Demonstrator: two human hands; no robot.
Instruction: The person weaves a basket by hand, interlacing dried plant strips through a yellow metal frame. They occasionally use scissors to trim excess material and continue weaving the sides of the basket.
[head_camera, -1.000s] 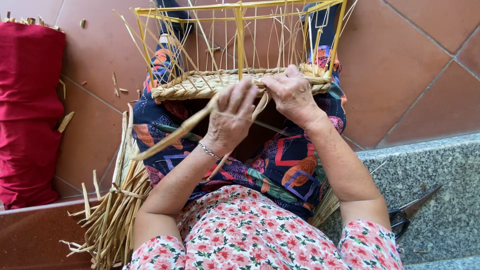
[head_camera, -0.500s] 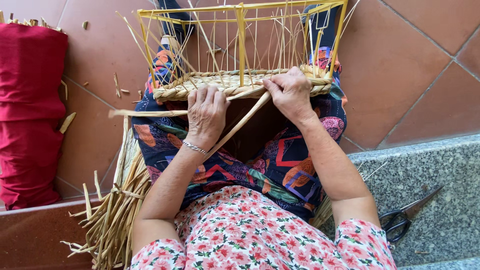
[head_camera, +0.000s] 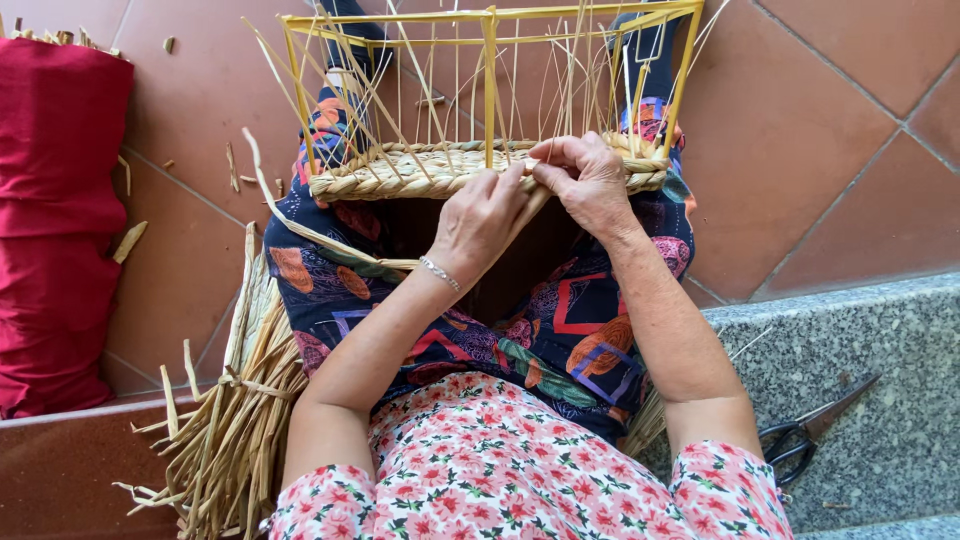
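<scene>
While both hands pinch one straw strand at the braid, the left hand and right hand have fingers closed on it. Pulled hard, the strand, trailing toward 9 o'clock, could snap or bend the thin uprights.

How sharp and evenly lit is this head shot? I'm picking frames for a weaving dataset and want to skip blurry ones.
Head view: soft, even daylight, no glare; the left hand, right hand and woven band are crisp, no motion blur; the only deep shadow lies under the frame between the knees; the scissors at the edge stay in focus; no visible lens bending.
</scene>
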